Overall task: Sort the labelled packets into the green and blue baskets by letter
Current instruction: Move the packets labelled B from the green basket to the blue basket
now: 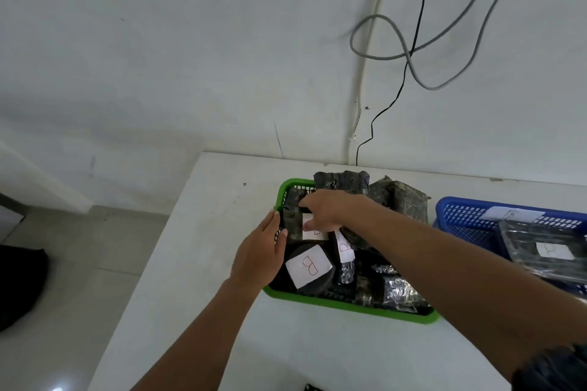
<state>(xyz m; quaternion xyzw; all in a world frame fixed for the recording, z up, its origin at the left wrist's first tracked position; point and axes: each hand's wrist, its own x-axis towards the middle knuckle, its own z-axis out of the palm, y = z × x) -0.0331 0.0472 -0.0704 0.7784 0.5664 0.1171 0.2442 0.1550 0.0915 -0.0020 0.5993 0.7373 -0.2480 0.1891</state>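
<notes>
**Head view: both hands at green basket**

White table [317, 355] against pale wall, grey and black cables [413, 51] hanging above. Green basket [349, 306] crowded with dark packets; round packet [313, 273] labelled B near front-left corner. Left hand [262, 254] flat against basket's left rim, fingers straight. Right hand [324, 211] reaching in, fingers curled on labelled packet [293, 222] at far-left. Blue basket [460, 216] just right, holding clear-wrapped packet [549, 247].

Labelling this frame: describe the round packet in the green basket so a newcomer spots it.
Find the green basket on the white table. At its near left corner, beside the left hand, lies the round dark packet. It alone is disc-shaped, with a large white label bearing a red B.
</notes>
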